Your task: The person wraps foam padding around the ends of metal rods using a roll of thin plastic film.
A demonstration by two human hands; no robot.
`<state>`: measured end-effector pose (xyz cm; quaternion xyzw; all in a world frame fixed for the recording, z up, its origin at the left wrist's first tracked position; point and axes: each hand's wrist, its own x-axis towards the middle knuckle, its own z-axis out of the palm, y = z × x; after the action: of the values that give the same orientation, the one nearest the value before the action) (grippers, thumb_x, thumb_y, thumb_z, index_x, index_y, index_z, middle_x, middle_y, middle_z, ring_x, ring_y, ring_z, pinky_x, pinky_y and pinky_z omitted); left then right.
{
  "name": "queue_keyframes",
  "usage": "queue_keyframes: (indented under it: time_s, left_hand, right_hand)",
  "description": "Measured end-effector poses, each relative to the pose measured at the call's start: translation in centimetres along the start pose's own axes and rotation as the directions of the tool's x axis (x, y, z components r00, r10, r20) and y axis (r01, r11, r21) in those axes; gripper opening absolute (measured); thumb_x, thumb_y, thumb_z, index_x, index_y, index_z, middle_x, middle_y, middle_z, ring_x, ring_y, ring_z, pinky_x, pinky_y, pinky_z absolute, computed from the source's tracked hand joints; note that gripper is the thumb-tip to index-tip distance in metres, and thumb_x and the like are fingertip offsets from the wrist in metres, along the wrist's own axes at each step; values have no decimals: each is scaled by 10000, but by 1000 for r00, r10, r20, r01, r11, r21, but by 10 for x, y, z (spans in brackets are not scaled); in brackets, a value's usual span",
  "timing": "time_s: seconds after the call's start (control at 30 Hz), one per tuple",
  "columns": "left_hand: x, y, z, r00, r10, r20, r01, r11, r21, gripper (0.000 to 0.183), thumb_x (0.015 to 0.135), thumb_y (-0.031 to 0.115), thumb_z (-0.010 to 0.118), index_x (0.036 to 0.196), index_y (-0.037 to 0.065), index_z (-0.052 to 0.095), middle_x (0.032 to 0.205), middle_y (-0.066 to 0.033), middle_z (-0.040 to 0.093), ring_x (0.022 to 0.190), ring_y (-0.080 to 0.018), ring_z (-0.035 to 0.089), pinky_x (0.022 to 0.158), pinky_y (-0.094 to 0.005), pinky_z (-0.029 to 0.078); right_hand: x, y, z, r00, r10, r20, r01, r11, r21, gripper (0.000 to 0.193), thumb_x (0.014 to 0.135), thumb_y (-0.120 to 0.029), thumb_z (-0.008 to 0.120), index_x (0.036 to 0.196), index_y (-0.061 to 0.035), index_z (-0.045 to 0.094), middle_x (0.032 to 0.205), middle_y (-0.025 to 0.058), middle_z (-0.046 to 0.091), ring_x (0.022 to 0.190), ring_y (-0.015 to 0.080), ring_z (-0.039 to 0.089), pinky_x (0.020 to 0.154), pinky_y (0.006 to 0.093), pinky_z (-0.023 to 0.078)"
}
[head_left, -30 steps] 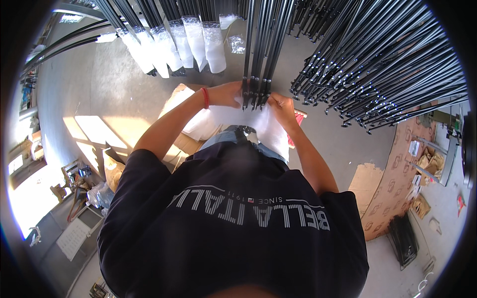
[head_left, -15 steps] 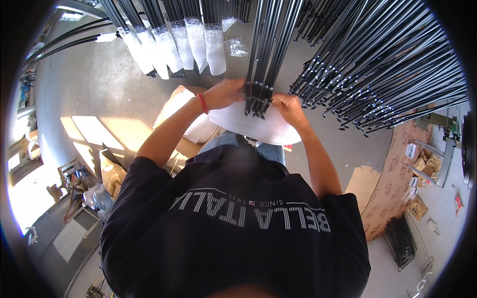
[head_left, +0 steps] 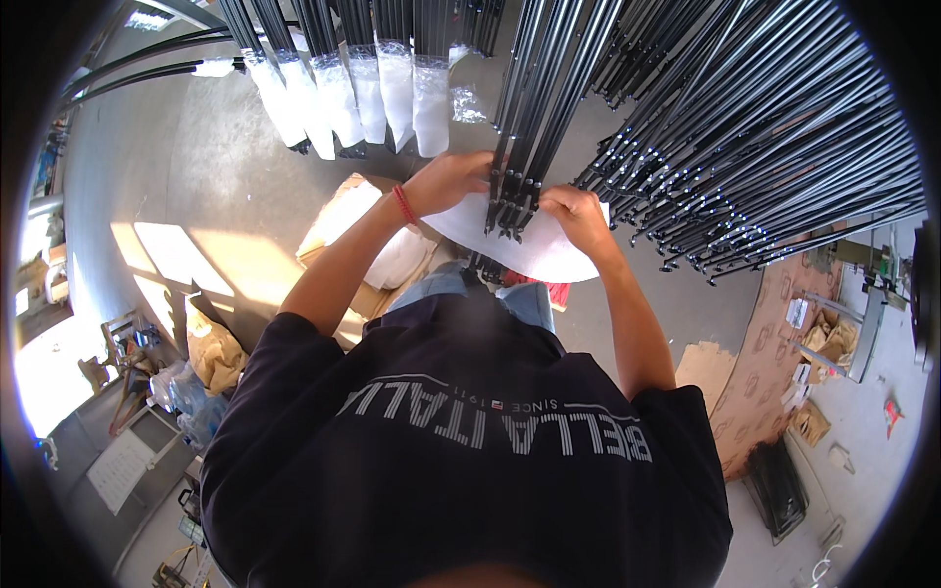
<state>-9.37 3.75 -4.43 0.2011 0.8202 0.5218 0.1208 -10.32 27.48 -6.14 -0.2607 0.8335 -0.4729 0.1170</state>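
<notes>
A bundle of long black metal rods (head_left: 534, 118) hangs down in front of me, with fittings at the lower ends. A white foam sheet (head_left: 561, 257) spreads behind and below those ends. My left hand (head_left: 451, 184), with a red bracelet on the wrist, is closed at the sheet's left side; its fingertips go partly out of sight behind the rods. On the other side my right hand (head_left: 578, 212) is closed, thumb and fingers pinching the sheet beside the rods.
Several rod bundles with white-wrapped ends (head_left: 392, 98) hang at the far left. Many bare black rods (head_left: 745, 147) crowd the right. An opened cardboard box (head_left: 358, 284) with white material stands left of my legs. Something red (head_left: 557, 294) shows below the sheet.
Both hands stay at the rods and sheet, with only a small shift. The sheet's lower edge has changed shape, and more of the red thing and dark parts below it show.
</notes>
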Motion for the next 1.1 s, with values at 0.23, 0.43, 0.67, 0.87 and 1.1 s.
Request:
queue_keyframes:
  time_s: [0.23, 0.43, 0.67, 0.87, 1.1]
  left_hand:
    - [-4, -15, 16, 940, 130, -316, -49, 967, 251, 252, 735, -10, 578, 986, 9, 576, 817, -157, 608, 709, -291, 602, 640, -306, 476]
    - [-13, -22, 37, 879, -33, -476, 45, 999, 13, 155, 747, -30, 538, 888, -10, 600, 722, -122, 580, 610, -198, 542, 590, -245, 429]
    - [-15, -18, 31, 899, -161, -406, 124, 985, -117, 113, 751, 8, 553, 863, -8, 563, 770, -145, 596, 703, -260, 595, 634, -306, 447]
    - [-15, -27, 41, 825, -61, -562, -4, 994, -114, 69, 724, -24, 550, 751, 7, 495, 745, -130, 584, 699, -266, 583, 598, -307, 434]
    - [-7, -17, 50, 737, 96, -670, -73, 995, 61, 89, 738, -37, 529, 766, 19, 466, 720, -114, 541, 647, -266, 544, 600, -284, 434]
  right_hand:
    - [1, -4, 4, 994, 109, -16, -109, 994, 26, 74, 732, -37, 559, 764, 20, 592, 752, 118, 598, 655, 227, 583, 607, 289, 453]
    - [3, 0, 23, 952, 129, -279, -68, 974, 217, 46, 749, 6, 569, 750, 48, 550, 809, 98, 585, 711, 163, 538, 659, 245, 417]
    - [8, -17, 27, 907, 335, -254, -228, 900, 372, 58, 766, -2, 533, 735, 47, 531, 719, 47, 551, 661, 108, 490, 609, 216, 388]
    - [10, -19, 37, 880, 10, -476, 15, 999, 50, 117, 810, -55, 517, 716, 12, 537, 626, 13, 505, 600, 93, 480, 570, 222, 385]
    - [-1, -3, 42, 867, 344, -359, -249, 925, 286, 111, 804, -86, 518, 751, 5, 553, 621, 39, 521, 597, 100, 495, 579, 239, 404]
